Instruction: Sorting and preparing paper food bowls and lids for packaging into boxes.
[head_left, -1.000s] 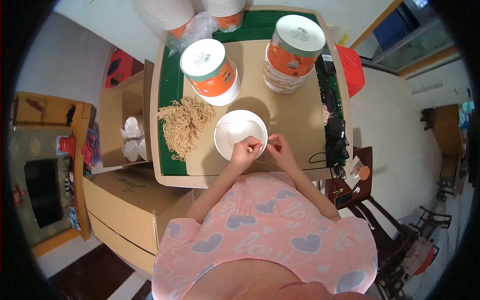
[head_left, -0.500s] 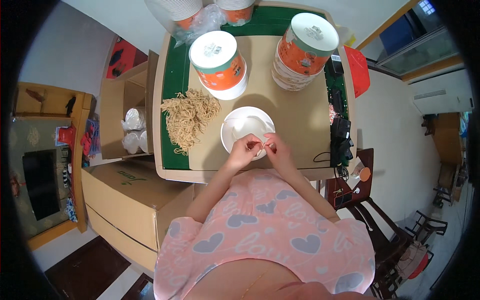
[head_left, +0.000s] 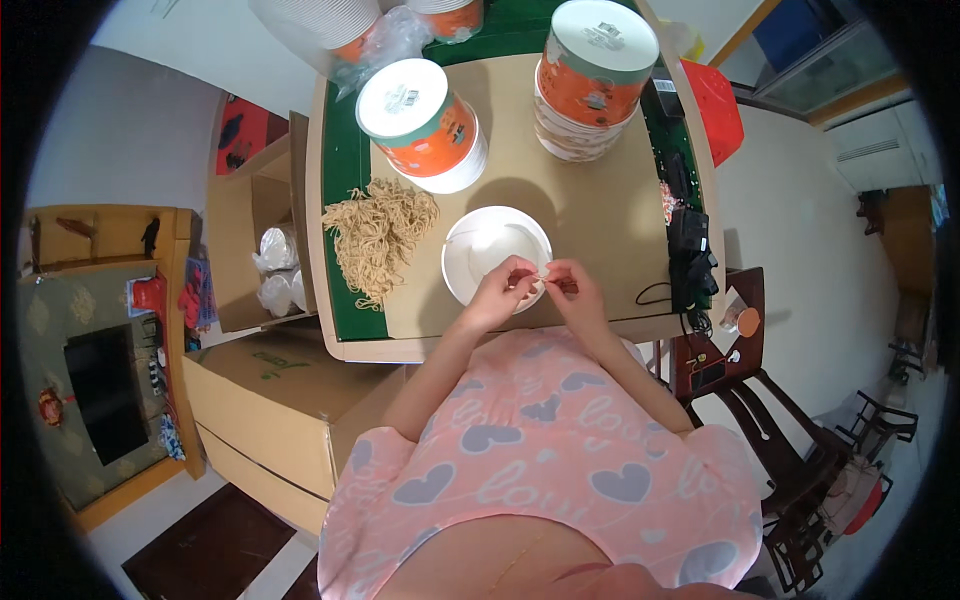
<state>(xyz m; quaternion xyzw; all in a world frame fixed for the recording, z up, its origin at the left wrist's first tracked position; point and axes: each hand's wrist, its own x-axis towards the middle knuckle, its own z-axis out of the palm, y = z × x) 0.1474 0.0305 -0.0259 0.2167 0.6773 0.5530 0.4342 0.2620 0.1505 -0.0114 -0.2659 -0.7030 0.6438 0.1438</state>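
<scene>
Left hand and right hand: the thumb and index of each press together, apparently pinching a thin strand, at the near-right rim of the bowl. The two grips almost meet, presumably because so fine a thing needs steadying from both sides. The bowl stands mouth up by the near edge of the tabletop, probably for easy reach. Toward the left edge the yarn lies loose, likely to keep strands accessible. Farther off, the left stack and right stack stand bottom up, seemingly set back to leave working room.
</scene>
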